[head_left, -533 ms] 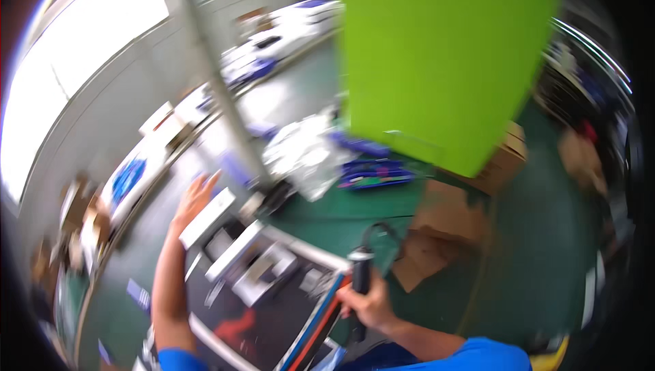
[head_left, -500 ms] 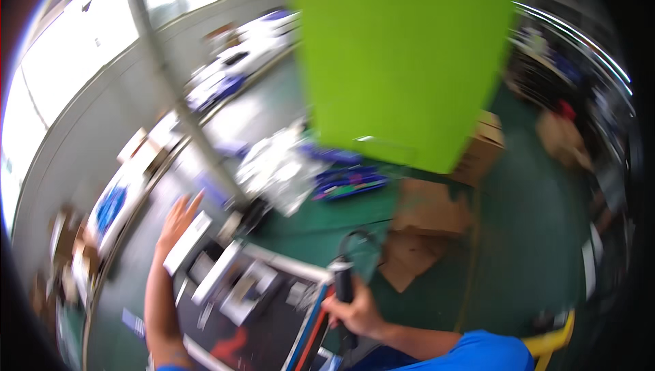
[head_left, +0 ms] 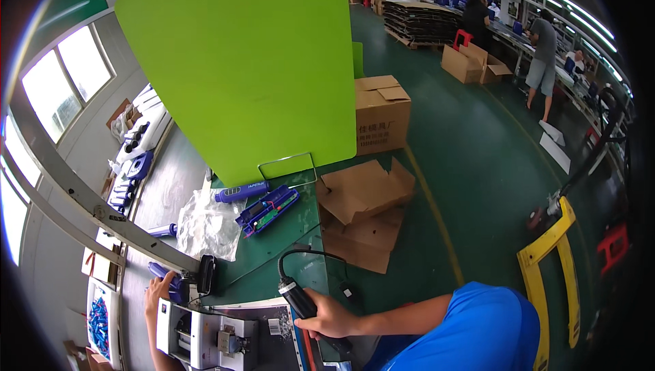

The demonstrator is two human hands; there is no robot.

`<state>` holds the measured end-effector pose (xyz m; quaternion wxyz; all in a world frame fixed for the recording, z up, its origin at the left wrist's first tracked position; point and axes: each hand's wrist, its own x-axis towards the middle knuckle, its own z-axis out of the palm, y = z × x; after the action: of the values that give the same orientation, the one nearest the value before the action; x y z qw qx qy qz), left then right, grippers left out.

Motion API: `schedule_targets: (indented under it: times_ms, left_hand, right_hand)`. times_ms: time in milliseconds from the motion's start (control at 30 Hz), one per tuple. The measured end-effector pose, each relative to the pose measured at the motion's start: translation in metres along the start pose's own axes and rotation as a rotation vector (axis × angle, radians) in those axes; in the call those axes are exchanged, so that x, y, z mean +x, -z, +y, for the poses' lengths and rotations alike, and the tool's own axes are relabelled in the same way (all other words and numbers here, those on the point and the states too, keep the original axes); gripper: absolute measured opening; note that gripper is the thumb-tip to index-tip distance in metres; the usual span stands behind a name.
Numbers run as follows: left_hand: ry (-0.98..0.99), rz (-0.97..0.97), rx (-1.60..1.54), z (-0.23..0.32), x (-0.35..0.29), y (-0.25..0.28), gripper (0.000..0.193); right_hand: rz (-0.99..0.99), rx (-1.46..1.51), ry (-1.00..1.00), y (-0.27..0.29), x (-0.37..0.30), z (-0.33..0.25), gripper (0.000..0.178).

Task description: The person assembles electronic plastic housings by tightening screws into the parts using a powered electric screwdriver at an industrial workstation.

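My right hand is closed round a black electric screwdriver, whose cable loops from its upper end. On the left, my left hand has its fingers curled over a blue plastic housing beside a metal post; a white-and-grey bench fixture partly hides that arm. Farther off, an opened blue housing with a green circuit board lies on the green bench top. A closed blue housing rests next to it, near a crumpled clear plastic bag.
A tall lime-green panel stands at the bench's far end. Opened cardboard and a carton lie to its right. A slanting metal post rises on the left. A yellow frame stands at right. People work at a distant line.
The view has swung right and steadied. My left hand, spread in the air before, is now on the blue housing. My right hand keeps hold of the electric screwdriver.
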<state>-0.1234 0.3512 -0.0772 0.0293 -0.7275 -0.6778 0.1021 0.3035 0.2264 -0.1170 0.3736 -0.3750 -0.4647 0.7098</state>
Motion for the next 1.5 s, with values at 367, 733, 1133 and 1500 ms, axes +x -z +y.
schedule_targets:
  times_ms: [367, 733, 1133, 1500]
  left_hand:
    - [0.158, 0.132, 0.023, -0.057, -0.158, -0.040, 0.043]
    - [0.222, -0.138, -0.223, 0.130, -0.316, 0.031, 0.061]
    - [0.337, 0.415, -0.335, 0.147, -0.356, 0.065, 0.049]
    - [0.554, 1.653, -0.968, 0.143, -0.415, 0.111, 0.063]
  right_hand:
    - [-0.003, 0.032, 0.053, 0.008, 0.004, 0.005, 0.036]
    - [-0.026, 0.106, 0.137, 0.007, 0.009, 0.012, 0.031]
    - [-0.270, 0.775, -0.101, 0.051, 0.004, -0.023, 0.059]
    - [-0.457, 0.672, 0.196, -0.006, -0.005, -0.061, 0.050]
